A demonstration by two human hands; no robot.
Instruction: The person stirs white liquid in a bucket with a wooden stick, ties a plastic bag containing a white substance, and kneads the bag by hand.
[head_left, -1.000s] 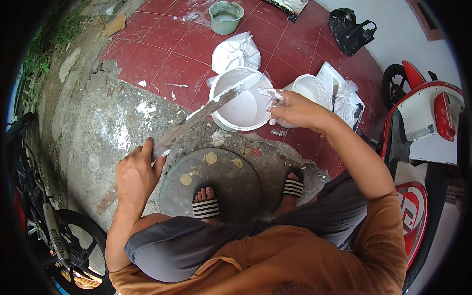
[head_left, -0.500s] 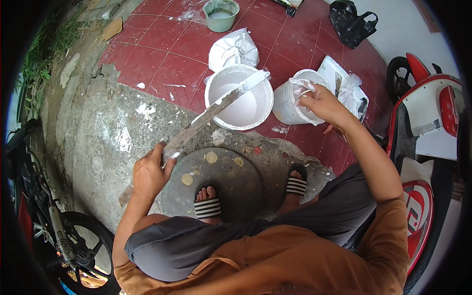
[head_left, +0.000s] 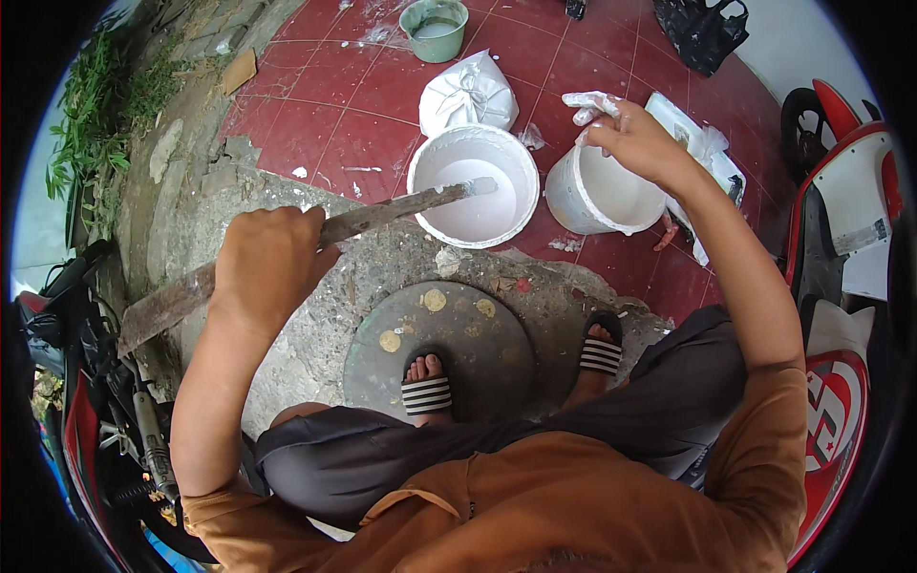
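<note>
My left hand (head_left: 270,263) is wrapped round a long flat wooden stick (head_left: 392,212). The stick's whitened far end lies inside a white bucket (head_left: 418,205) of white paint-like liquid; whether it dips below the surface is hard to tell. My right hand (head_left: 626,138) has white-smeared fingers stretched out to the left, with nothing visible in them. It hovers at the rim of a second, tilted white bucket (head_left: 576,196), which has white material inside. My thumb is close to that rim, and I cannot tell if it touches.
A tied white bag (head_left: 468,95) sits behind the first bucket, and a green pail (head_left: 433,33) farther back. Black plastic bag (head_left: 702,38) lies at the far right. Motorbikes flank me, one red and white (head_left: 831,382). Under my left foot is a round grey slab (head_left: 478,353).
My left hand has risen with the stick, pulling its far end back from the far rim to inside the bucket. My right hand's fingers have lifted and straightened above the second bucket.
</note>
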